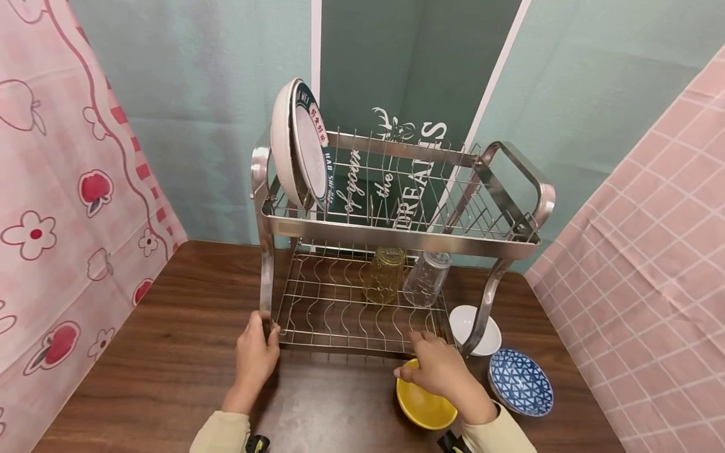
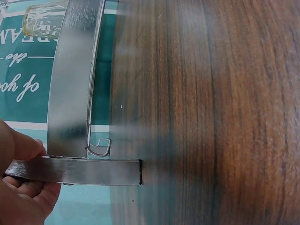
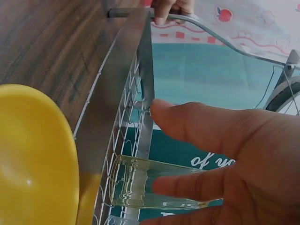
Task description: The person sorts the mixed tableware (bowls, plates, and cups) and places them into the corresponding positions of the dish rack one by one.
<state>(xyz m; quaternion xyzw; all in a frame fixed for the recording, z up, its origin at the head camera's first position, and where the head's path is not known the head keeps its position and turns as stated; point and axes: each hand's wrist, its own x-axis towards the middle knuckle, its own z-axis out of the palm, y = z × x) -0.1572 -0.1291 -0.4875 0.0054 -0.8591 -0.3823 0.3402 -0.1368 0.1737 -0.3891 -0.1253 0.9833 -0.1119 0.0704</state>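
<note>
A two-tier metal dish rack (image 1: 396, 234) stands on the wooden table. My left hand (image 1: 257, 352) grips its front left leg low down, thumb on one side and fingers curled round the other, as the left wrist view shows. My right hand (image 1: 442, 371) is over the rim of a yellow bowl (image 1: 427, 406), beside the lower tier's front right part. In the right wrist view its fingers (image 3: 192, 185) are spread and hold nothing. Beyond them, a yellowish glass (image 1: 385, 275) and a clear glass (image 1: 427, 279) stand upside down on the lower tier.
At the top tier's left end, a white dish (image 1: 281, 145) and a dark-rimmed plate (image 1: 313, 148) stand on edge. Right of the rack sit a small white bowl (image 1: 491, 336) and a blue patterned bowl (image 1: 521, 382). Cloth curtains (image 1: 181, 113) hang behind and at both sides.
</note>
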